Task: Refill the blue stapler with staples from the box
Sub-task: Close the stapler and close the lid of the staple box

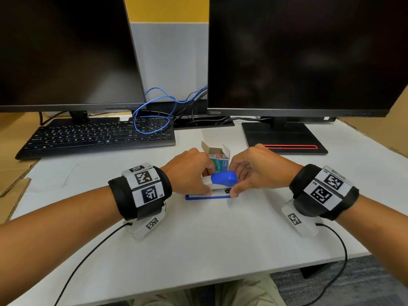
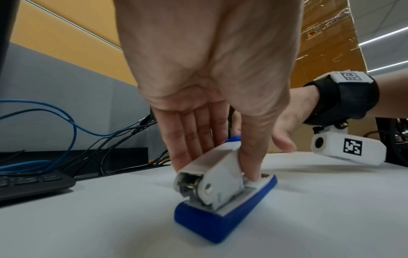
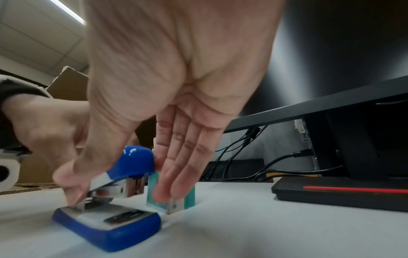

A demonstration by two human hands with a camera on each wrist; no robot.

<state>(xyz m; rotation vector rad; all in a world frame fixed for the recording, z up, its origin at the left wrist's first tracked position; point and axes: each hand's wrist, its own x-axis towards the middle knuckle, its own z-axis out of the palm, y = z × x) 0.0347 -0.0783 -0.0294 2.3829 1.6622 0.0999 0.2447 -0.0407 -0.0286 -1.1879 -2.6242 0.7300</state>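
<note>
Stapler: we see the blue stapler (image 1: 223, 181) on the white desk (image 1: 198, 235) between our hands, its blue base flat and its top tilted up off it.
Left hand: our left hand (image 1: 189, 171) holds the stapler's white hinge end, straight fingers (image 2: 189, 139) along its far side, thumb on its near side.
Right hand: our right hand (image 1: 254, 168) has its thumb at the front, near side of the stapler; its fingers (image 3: 183, 157) are straight and close together, in front of the box.
Box: the staple box (image 1: 218, 159) stands upright just beyond the stapler, flaps open.
Writing: we read "MAX" in red on the box and "ThinkVision" on the right monitor (image 1: 309, 54); the wristband tags read "L4", "L5".
Hard to tell: the box's lower print is covered; motion blur hides whether any staples are held.
</note>
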